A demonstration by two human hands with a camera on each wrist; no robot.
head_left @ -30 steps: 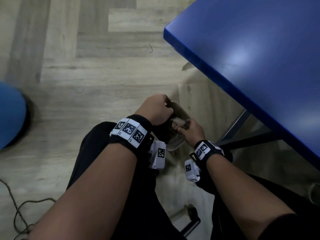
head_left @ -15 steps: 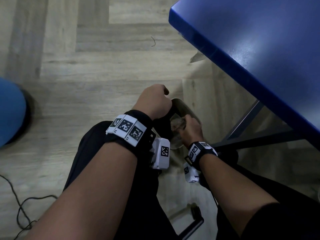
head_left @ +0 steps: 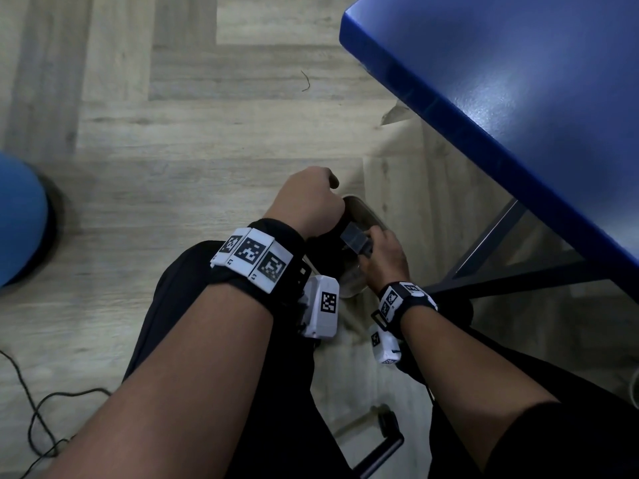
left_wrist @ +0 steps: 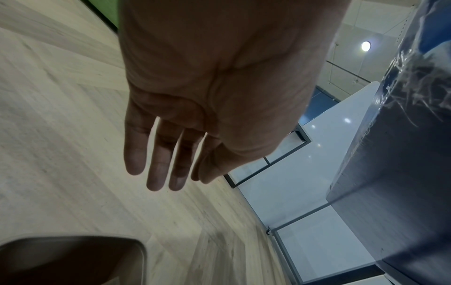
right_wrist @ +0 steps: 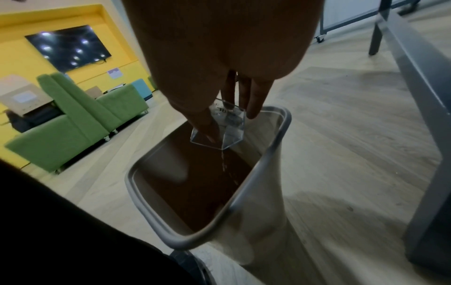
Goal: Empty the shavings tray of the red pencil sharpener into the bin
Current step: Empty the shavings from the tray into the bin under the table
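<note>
Now right hand [right_wrist: 219, 63] grips tray [right_wrist: 219, 131], tipped over bin [right_wrist: 268, 164].

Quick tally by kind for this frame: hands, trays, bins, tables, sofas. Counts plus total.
Hands: 2, left hand and right hand
Trays: 1, clear tray in the right grip, tipped over the bin
Bins: 1, grey bin
Tables: 1, blue table
Sofas: 1, green sofa
Total: 6

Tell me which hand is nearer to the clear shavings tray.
Right. The right hand holds the shavings tray over the bin; the left hand hangs open beside it, not touching.
</note>
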